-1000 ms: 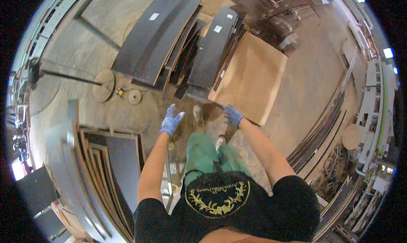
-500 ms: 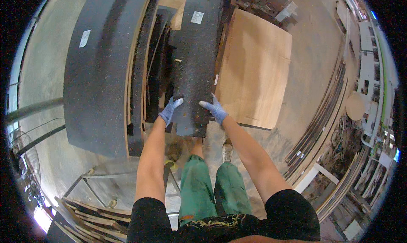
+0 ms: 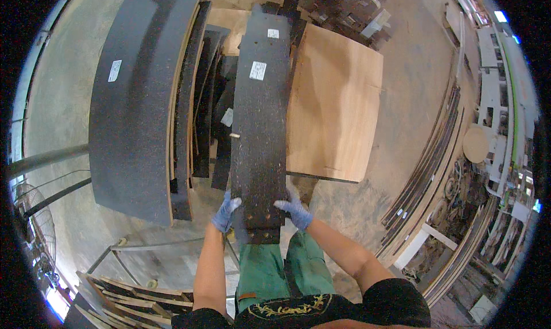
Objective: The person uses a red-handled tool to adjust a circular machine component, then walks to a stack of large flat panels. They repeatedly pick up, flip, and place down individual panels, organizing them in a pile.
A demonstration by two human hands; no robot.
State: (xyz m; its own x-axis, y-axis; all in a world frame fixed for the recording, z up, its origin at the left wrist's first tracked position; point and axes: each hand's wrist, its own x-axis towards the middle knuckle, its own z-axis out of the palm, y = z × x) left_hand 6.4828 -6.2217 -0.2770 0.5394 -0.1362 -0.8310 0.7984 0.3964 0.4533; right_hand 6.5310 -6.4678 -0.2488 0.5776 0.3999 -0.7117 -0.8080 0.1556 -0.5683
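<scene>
A long narrow black speckled panel (image 3: 261,122) runs away from me over a pile of boards. My left hand (image 3: 225,213), in a blue glove, grips its near left edge. My right hand (image 3: 295,209), also in a blue glove, grips its near right edge. The panel's near end hangs just above my green trousers. Two pale stickers sit near its far end.
A wide dark curved panel (image 3: 135,99) lies to the left, with thinner dark boards (image 3: 204,99) between. A plywood sheet (image 3: 336,99) lies to the right. Long strips (image 3: 427,174) lean at right; a metal frame (image 3: 143,251) and stacked boards (image 3: 120,297) sit at lower left.
A second ago both hands were empty above the pile's near end. They took hold of the narrow black panel, and it now sits slightly closer to my body.
</scene>
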